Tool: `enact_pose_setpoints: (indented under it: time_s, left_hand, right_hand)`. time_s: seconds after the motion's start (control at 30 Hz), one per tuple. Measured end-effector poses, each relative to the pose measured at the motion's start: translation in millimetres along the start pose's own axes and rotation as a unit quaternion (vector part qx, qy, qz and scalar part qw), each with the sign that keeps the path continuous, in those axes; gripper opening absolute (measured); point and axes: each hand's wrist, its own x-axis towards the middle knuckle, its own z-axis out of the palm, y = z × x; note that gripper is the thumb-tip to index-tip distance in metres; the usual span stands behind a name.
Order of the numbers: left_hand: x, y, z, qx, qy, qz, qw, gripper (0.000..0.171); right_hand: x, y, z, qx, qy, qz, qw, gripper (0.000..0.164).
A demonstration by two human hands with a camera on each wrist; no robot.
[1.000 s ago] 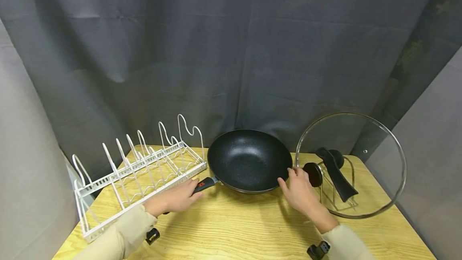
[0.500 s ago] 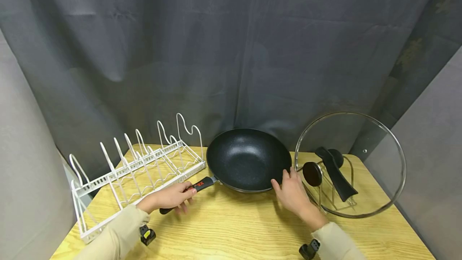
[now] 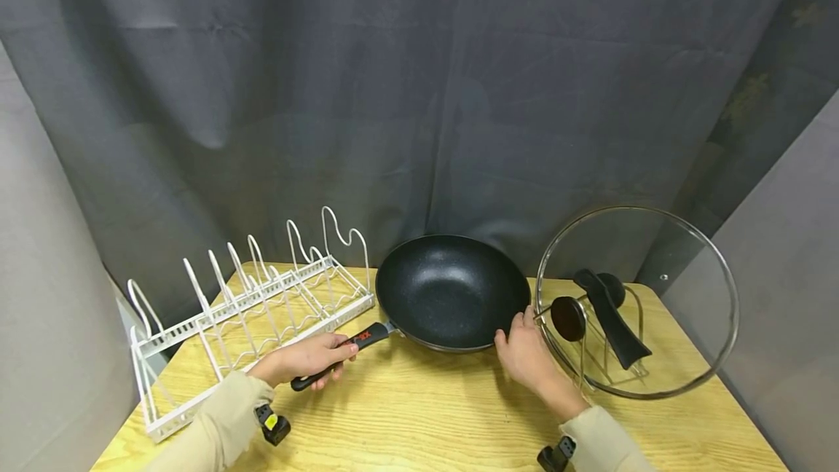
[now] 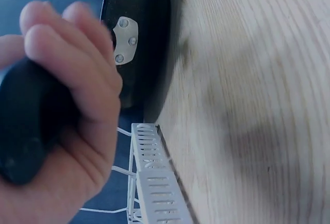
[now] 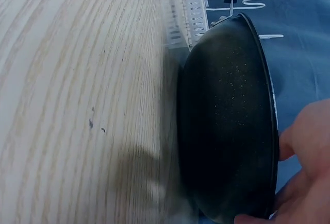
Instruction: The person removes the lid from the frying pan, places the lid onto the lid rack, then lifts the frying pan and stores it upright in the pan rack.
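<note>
A black wok with a speckled inside sits at the back middle of the table, its handle pointing to the front left. My left hand holds that handle about midway; in the left wrist view its fingers curl around the black grip. At the near right side of the wok, my right hand pinches the rim. In the right wrist view, thumb and fingers lie on either side of the wok's edge, though part of the hand is cut off by the frame.
Left of the wok stands a white wire rack with upright dividers. To the right, a large glass lid with a black handle leans upright on a small wire stand. A grey curtain hangs behind the table.
My left hand has slid back along the handle and closed around it. My right hand has moved slightly left and nearer along the rim. The wok has stayed in place.
</note>
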Motion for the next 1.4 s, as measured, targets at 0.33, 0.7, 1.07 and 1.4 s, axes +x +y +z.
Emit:
enact_pose_setpoints:
  time_s: [0.33, 0.7, 1.07, 1.4]
  left_hand:
    - [-0.6, -3.8, 10.3, -0.019, 0.007, -0.005, 0.9998, 0.041]
    - [-3.8, -0.1, 23.1, -0.03, 0.013, -0.008, 0.9994, 0.039]
    - [-3.6, 0.5, 34.1, -0.034, 0.025, 0.005, 0.9991, 0.04]
    - [-3.4, 4.2, 44.1, -0.037, 0.029, 0.01, 0.9988, 0.039]
  right_hand:
    - [9, 3, 0, 0.044, -0.017, 0.01, 0.999, 0.057]
    - [13, 9, -2, 0.049, -0.036, 0.014, 0.998, 0.055]
    - [16, 16, -4, 0.046, -0.041, -0.001, 0.998, 0.054]
    - [21, 23, -5, 0.043, -0.033, -0.015, 0.998, 0.052]
